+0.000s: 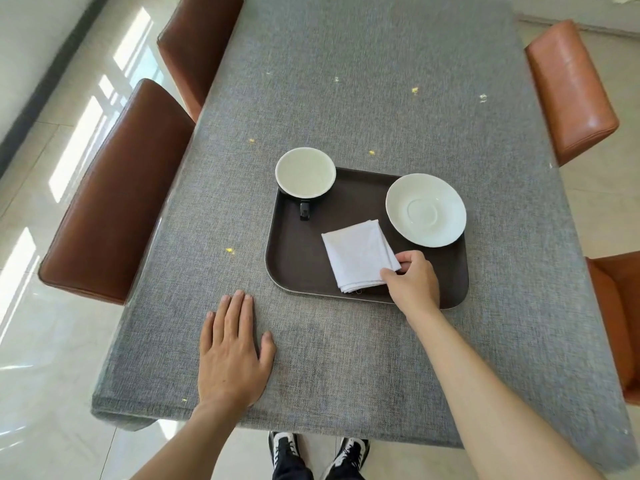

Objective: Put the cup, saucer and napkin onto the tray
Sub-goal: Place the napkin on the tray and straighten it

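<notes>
The right hand (pixel 412 282) is pinching the white napkin (pixel 358 259) lying mid-frame on the dark tray (pixel 294 268) — cup (pixel 305 173) sitting at its upper-left corner, saucer (pixel 426 209) upper right. The left hand (pixel 232 355) is resting flat, fingers spread, on the tablecloth (pixel 346 81) — holding nothing.

A dark brown tray (pixel 294 271) carries a white napkin (pixel 356 259), white saucer (pixel 426 209) and black, white-lined cup (pixel 305 174).

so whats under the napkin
The folded white napkin lies on the dark tray, the right hand pinching its corner. Only tray shows around it; whatever it covers can't be seen.
</notes>
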